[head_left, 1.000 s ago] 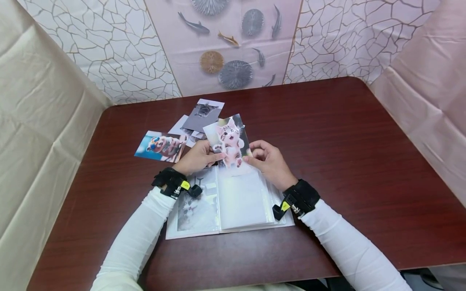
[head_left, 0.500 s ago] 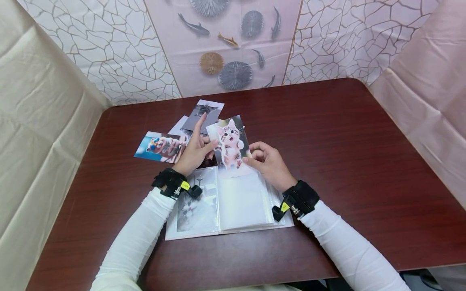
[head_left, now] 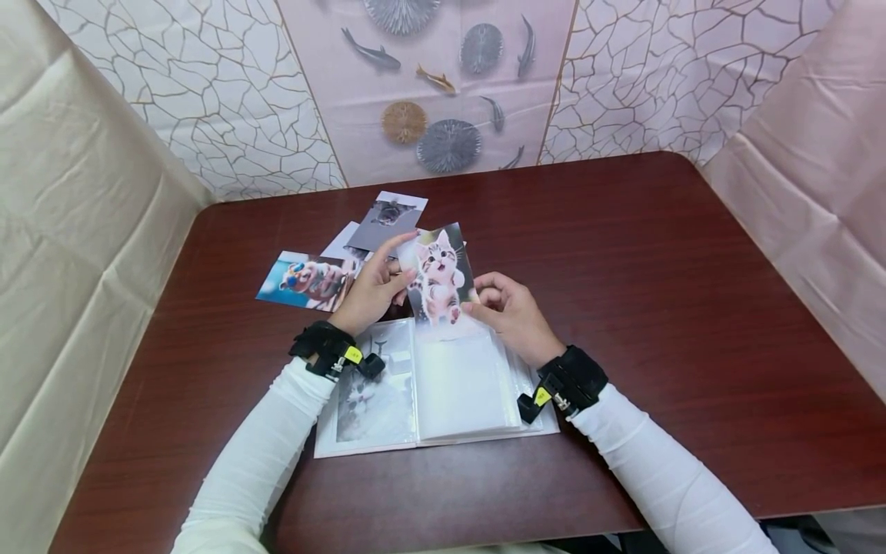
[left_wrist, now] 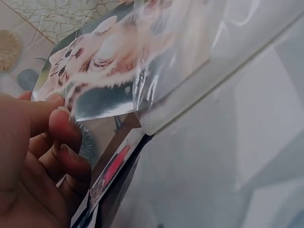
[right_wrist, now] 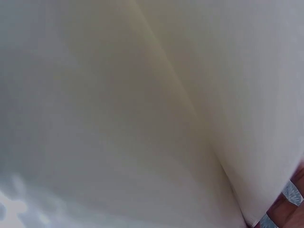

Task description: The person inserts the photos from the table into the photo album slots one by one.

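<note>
Glossy paper: one kitten photo [head_left: 439,269], centre of the frame, top leaning slightly left; lower end under the film of a clear sleeve [head_left: 462,385], remainder outside.

White album [head_left: 327,446], spread flat, lower centre of the frame. Left page bears a pale picture; right side bears the sleeve, mouth toward the top of the frame, presumably turned so for easy reach.

Left hand [head_left: 370,292]: thumb and finger clamped on the photo's left edge, forefinger stretched toward its upper left corner. Held high, probably, to keep the lower end free of fingers.

Right hand [head_left: 511,312]: thumb and bent fingers pinching the sleeve by the photo's lower right edge, apparently to steady the mouth; whether they grip the photo too, cannot tell.

Blue photo [head_left: 304,278], left of centre, and grey photo [head_left: 384,223], upper centre, on other loose prints: both near the left hand, which has little room that way.

Brown table [head_left: 657,308]: broad wood from the right hand to the right edge; narrower strip below the album.
</note>
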`<state>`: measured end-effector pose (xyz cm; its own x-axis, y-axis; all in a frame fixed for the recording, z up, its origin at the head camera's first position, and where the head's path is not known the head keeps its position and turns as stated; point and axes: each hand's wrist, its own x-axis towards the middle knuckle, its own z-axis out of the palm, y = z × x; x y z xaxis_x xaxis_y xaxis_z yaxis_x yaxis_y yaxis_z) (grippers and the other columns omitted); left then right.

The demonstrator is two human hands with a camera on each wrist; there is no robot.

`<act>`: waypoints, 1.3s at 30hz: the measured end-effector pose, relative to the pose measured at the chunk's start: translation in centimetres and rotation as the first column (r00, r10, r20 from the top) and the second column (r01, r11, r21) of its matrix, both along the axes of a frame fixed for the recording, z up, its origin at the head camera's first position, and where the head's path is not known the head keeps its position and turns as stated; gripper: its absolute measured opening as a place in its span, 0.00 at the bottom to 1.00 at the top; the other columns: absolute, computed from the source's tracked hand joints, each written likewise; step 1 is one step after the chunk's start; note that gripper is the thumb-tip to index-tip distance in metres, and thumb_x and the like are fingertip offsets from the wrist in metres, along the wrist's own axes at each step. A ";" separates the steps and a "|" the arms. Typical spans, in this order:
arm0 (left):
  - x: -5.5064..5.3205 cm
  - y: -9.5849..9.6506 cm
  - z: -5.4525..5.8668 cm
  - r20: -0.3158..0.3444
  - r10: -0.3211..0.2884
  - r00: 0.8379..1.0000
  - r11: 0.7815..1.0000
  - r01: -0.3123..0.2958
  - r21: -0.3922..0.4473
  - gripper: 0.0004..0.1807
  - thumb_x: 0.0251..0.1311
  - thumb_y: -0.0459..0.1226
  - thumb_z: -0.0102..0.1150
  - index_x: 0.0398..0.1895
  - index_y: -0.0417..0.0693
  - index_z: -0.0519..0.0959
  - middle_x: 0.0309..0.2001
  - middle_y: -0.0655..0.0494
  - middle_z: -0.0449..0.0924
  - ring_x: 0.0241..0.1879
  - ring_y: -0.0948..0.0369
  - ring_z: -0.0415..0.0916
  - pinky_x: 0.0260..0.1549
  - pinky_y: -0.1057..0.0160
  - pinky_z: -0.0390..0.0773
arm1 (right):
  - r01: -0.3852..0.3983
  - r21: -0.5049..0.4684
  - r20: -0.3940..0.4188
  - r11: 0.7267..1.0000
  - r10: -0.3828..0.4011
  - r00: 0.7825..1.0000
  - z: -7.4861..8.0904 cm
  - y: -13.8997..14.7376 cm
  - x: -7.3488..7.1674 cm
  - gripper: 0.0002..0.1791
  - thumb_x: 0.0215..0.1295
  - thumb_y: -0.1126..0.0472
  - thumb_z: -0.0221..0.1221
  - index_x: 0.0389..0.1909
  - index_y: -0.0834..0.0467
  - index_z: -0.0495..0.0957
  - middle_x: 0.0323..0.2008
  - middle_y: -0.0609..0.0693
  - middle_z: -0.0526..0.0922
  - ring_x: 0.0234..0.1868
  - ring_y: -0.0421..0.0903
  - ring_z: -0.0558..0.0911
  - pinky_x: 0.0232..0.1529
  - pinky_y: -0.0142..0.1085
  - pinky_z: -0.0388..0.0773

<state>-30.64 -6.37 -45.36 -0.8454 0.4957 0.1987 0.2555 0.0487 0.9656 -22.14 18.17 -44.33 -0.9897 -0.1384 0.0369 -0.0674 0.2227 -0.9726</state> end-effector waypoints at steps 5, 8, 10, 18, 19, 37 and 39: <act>0.0 0.0 0.1 -0.001 -0.009 1.000 1.000 0.009 0.003 0.32 0.75 0.29 0.49 0.79 0.51 0.56 0.21 0.56 0.68 0.18 0.53 0.65 0.16 0.60 0.64 | 0.005 -0.002 0.002 1.000 -0.005 1.000 0.0 0.0 0.0 0.19 0.66 0.63 0.67 0.54 0.60 0.74 0.25 0.48 0.71 0.35 0.47 0.71 0.39 0.32 0.68; 0.0 -0.1 0.1 0.014 -0.015 1.000 1.000 0.015 0.001 0.32 0.75 0.29 0.49 0.79 0.54 0.57 0.22 0.56 0.68 0.19 0.57 0.66 0.17 0.61 0.65 | 0.005 -0.002 -0.006 1.000 -0.005 1.000 0.1 0.0 0.0 0.19 0.66 0.63 0.67 0.54 0.61 0.74 0.25 0.48 0.70 0.35 0.47 0.71 0.40 0.32 0.68; 0.0 -0.1 0.1 0.026 -0.020 0.999 1.000 0.020 0.001 0.32 0.75 0.30 0.49 0.78 0.56 0.58 0.22 0.56 0.68 0.19 0.59 0.66 0.18 0.62 0.65 | 0.001 -0.010 -0.014 1.000 -0.001 1.000 0.1 0.0 0.0 0.19 0.66 0.64 0.67 0.54 0.62 0.74 0.25 0.47 0.70 0.35 0.46 0.70 0.41 0.32 0.68; 0.0 0.0 0.1 0.032 -0.021 0.999 0.999 0.022 -0.034 0.31 0.75 0.31 0.51 0.77 0.55 0.60 0.21 0.55 0.68 0.19 0.55 0.66 0.18 0.60 0.65 | 0.002 0.009 -0.017 1.000 -0.002 1.000 0.1 0.0 0.1 0.18 0.67 0.65 0.66 0.55 0.61 0.74 0.24 0.47 0.70 0.35 0.46 0.70 0.41 0.33 0.67; 0.0 -0.1 0.1 0.031 -0.019 0.999 0.999 0.020 -0.040 0.30 0.75 0.31 0.51 0.77 0.55 0.61 0.21 0.55 0.68 0.19 0.53 0.66 0.19 0.60 0.65 | 0.006 0.013 -0.012 1.000 -0.005 1.000 0.1 0.0 0.1 0.18 0.67 0.64 0.66 0.55 0.60 0.74 0.25 0.47 0.70 0.35 0.47 0.70 0.42 0.33 0.67; 0.1 -0.3 0.1 0.052 -0.024 0.998 0.998 0.028 -0.060 0.29 0.74 0.32 0.54 0.75 0.53 0.65 0.22 0.55 0.68 0.22 0.51 0.65 0.22 0.60 0.67 | 0.008 0.010 -0.005 1.000 -0.008 1.000 0.1 0.0 0.0 0.18 0.67 0.65 0.66 0.55 0.60 0.75 0.24 0.46 0.73 0.33 0.45 0.71 0.39 0.32 0.67; 0.1 -0.3 0.1 0.055 -0.025 0.998 0.998 0.029 -0.059 0.28 0.73 0.31 0.54 0.74 0.55 0.66 0.22 0.55 0.68 0.22 0.50 0.65 0.22 0.60 0.67 | 0.005 0.012 -0.007 1.000 -0.005 1.000 0.0 0.0 0.0 0.18 0.67 0.65 0.66 0.55 0.60 0.74 0.24 0.46 0.73 0.33 0.46 0.70 0.39 0.32 0.67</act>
